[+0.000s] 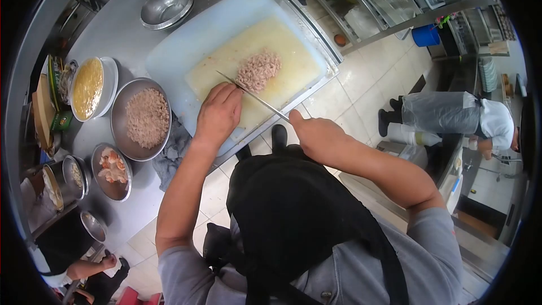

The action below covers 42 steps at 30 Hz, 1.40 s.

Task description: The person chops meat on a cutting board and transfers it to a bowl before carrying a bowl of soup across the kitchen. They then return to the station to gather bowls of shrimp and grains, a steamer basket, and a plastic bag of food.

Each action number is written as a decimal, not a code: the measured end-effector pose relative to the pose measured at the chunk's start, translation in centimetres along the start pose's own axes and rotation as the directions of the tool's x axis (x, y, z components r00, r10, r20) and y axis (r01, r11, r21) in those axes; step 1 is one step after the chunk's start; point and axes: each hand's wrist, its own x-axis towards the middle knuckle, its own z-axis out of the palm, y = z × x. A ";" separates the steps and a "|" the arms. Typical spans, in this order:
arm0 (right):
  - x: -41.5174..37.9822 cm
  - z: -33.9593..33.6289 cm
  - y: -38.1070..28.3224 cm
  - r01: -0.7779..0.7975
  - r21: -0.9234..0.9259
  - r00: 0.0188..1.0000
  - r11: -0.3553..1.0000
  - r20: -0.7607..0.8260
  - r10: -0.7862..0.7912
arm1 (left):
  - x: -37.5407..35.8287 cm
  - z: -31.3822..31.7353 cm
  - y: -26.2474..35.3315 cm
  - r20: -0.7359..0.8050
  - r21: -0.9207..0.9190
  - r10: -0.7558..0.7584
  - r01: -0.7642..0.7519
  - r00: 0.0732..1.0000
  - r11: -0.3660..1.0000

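Note:
My right hand [319, 135] is wrapped around the handle of a kitchen knife [264, 101], its blade slanting up and left over the cutting board. Beside the blade my left hand [219, 114] is closed, fingers curled down against the board; anything under them is hidden. Past the blade lies a heap of chopped pinkish meat [259, 71] on the yellowed cutting board [212, 59]. A larger pale blue board [172, 51] surrounds it. Left of my forearm stands a steel bowl [117, 118] filled with chopped meat [148, 117].
Along the steel table [127, 39] are a white bowl of yellow liquid [88, 87], a bowl of orange-white pieces [113, 166], an empty steel bowl [166, 5] and a grey cloth [169, 155]. One co-worker [497, 118] stands at right, another person [62, 248] at lower left.

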 end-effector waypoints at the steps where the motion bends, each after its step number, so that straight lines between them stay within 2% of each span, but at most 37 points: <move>1: -0.6 -0.3 -0.2 -0.001 -0.001 1.000 1.000 0.002 0.001 | -0.1 -0.1 0.0 -0.001 -0.002 -0.002 0.002 1.000 1.000; 7: -0.8 -0.2 -0.4 -0.075 0.015 0.989 0.997 0.131 0.072 | -0.1 0.2 -0.4 0.013 -0.052 -0.012 0.013 1.000 0.999; 9: 2.2 2.6 0.6 0.131 0.071 0.982 0.989 -0.143 -0.120 | -0.1 0.2 -0.4 0.009 -0.070 -0.004 0.004 1.000 0.998; 12: 3.4 2.5 0.9 0.103 0.006 0.987 0.995 -0.128 -0.101 | -0.4 -0.6 0.1 0.030 -0.057 0.003 -0.001 1.000 0.998; 16: 0.2 0.5 0.1 0.084 0.021 0.988 0.996 -0.129 -0.080 | -0.4 -0.1 -0.1 0.000 -0.050 0.003 -0.003 1.000 0.999; 18: -1.2 -0.6 -0.6 0.021 0.003 1.000 1.000 0.007 -0.021 | -0.4 -0.1 -0.1 0.033 -0.027 -0.015 0.016 0.999 1.000; 22: -0.5 0.5 -0.6 -0.074 0.030 0.990 0.997 0.123 0.070 | -0.4 0.2 0.1 0.001 -0.027 -0.008 0.008 1.000 1.000; 24: 2.4 3.4 -0.2 0.085 0.058 0.989 0.995 -0.128 -0.077 | -0.4 0.4 0.2 -0.006 -0.004 -0.012 0.012 1.000 1.000; 29: 1.8 1.5 -0.1 0.114 0.034 0.985 0.993 -0.135 -0.108 | -0.6 -0.3 0.5 -0.005 0.036 0.030 -0.029 1.000 0.999; 31: -0.1 0.4 -0.7 0.109 0.039 0.986 0.993 -0.128 -0.104 | -0.7 -0.3 0.5 0.014 0.051 0.027 -0.028 1.000 0.998; 33: -1.9 -1.2 -1.6 -0.043 -0.007 0.995 0.999 0.089 0.044 | -0.7 -0.4 0.4 0.055 0.066 0.019 -0.023 0.998 0.998; 37: -1.0 1.6 0.0 -0.040 0.036 0.993 0.999 0.116 0.036 | -0.9 -0.2 0.4 0.031 0.028 0.024 -0.025 0.999 0.999; 39: 1.5 3.6 0.2 0.103 0.082 0.990 0.991 -0.100 -0.095 | -0.8 -0.2 0.5 0.001 0.014 -0.003 0.003 1.000 1.000; 42: 2.0 2.6 0.0 0.037 0.068 0.999 0.997 -0.037 -0.034 | -0.6 -0.1 1.1 -0.084 0.004 -0.018 0.018 0.996 1.000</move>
